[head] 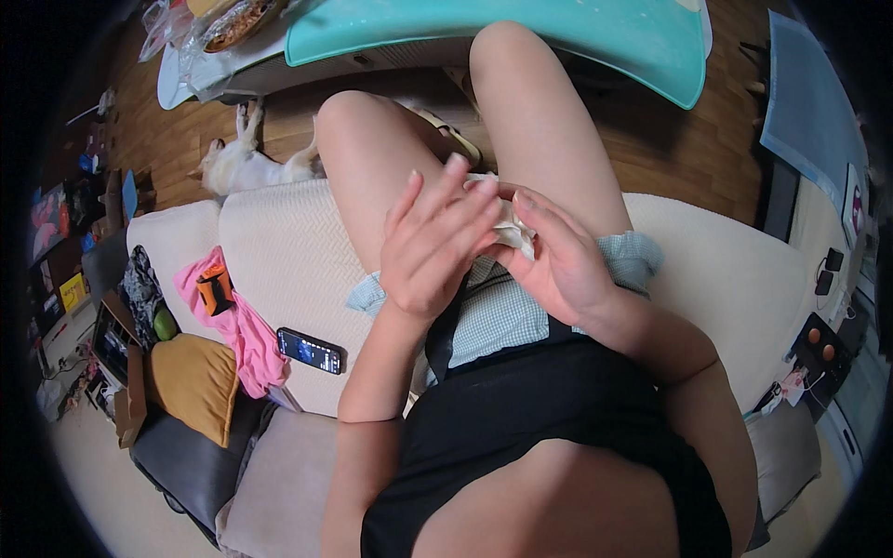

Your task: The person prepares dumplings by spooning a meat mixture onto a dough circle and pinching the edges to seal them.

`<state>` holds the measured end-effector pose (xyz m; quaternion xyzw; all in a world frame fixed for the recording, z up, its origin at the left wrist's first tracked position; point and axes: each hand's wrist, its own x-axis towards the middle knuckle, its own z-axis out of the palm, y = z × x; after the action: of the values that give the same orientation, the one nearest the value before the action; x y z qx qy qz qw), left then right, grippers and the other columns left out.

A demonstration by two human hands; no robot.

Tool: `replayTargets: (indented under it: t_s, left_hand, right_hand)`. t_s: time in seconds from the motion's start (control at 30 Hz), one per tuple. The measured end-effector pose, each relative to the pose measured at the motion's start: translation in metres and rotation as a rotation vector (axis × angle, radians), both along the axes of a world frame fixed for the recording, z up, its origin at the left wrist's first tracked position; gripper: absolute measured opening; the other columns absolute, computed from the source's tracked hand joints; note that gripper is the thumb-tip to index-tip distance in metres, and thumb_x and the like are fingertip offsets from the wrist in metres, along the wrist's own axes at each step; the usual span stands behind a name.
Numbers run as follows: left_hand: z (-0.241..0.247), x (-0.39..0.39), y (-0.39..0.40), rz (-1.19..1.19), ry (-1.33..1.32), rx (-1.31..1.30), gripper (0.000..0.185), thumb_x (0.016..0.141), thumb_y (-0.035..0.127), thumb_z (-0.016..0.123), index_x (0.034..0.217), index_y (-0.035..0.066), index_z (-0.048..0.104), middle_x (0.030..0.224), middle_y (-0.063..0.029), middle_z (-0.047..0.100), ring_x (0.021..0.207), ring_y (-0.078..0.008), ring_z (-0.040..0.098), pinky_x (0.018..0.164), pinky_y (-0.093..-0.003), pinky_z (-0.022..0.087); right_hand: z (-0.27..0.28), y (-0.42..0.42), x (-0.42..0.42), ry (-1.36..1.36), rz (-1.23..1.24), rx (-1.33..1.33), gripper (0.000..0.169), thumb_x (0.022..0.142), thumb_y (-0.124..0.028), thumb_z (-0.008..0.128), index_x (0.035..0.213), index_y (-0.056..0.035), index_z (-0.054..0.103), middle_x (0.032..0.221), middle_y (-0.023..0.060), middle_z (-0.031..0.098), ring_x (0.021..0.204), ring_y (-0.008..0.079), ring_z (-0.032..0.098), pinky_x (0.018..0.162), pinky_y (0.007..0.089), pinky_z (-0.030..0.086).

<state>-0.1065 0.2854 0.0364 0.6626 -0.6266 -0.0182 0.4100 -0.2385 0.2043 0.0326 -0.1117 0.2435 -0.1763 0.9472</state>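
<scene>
Above my lap, my right hand (558,261) is curled around a crumpled white tissue or wipe (515,230). My left hand (436,244) lies over the near side of the tissue, its fingers spread and slightly blurred; its palm and whatever it touches are hidden. A bit of white shows past the left fingertips too. Below the hands are light checked shorts (499,324). To the left on the sofa lies a phone (310,350) with a lit screen.
I sit on a sofa with a cream quilted cover (279,244). A pink cloth (254,342), an orange-and-black pouch (215,289) and a mustard cushion (192,383) lie at left. A dog (244,167) lies on the floor. Ahead stands a table with a turquoise mat (628,42).
</scene>
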Motion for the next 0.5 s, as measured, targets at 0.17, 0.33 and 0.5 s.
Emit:
replayTargets:
  t_s: [0.17, 0.33, 0.5]
  left_hand:
    - [-0.005, -0.008, -0.008, 0.095, 0.219, -0.035, 0.034, 0.069, 0.019, 0.069, 0.098, 0.001, 0.066, 0.116, -0.0202, 0.055, 0.121, -0.0368, 0.041, 0.099, -0.0435, 0.031]
    - [-0.005, -0.008, -0.007, 0.054, 0.107, 0.01, 0.025, 0.073, 0.008, 0.064, 0.097, 0.001, 0.066, 0.104, -0.0107, 0.063, 0.119, -0.0372, 0.043, 0.101, -0.0462, 0.027]
    - [-0.005, -0.003, -0.012, 0.053, 0.183, -0.004, 0.038, 0.07, 0.021, 0.07, 0.102, 0.001, 0.064, 0.118, -0.0157, 0.055, 0.123, -0.0391, 0.036, 0.1, -0.0483, 0.027]
  right_hand:
    - [0.004, 0.001, 0.005, 0.024, -0.018, 0.024, 0.03, 0.094, -0.016, 0.037, 0.117, -0.0008, 0.047, 0.111, 0.0086, 0.053, 0.103, 0.0161, 0.051, 0.09, 0.0342, 0.04]
    - [-0.006, 0.002, 0.002, -0.069, -0.059, 0.113, 0.03, 0.094, -0.017, 0.036, 0.116, -0.0001, 0.048, 0.109, 0.0085, 0.054, 0.101, 0.0173, 0.052, 0.089, 0.0335, 0.041]
    - [-0.003, -0.005, 0.008, -0.028, 0.016, 0.079, 0.035, 0.095, -0.024, 0.034, 0.118, 0.0008, 0.046, 0.111, 0.009, 0.054, 0.1, 0.018, 0.053, 0.088, 0.0343, 0.042]
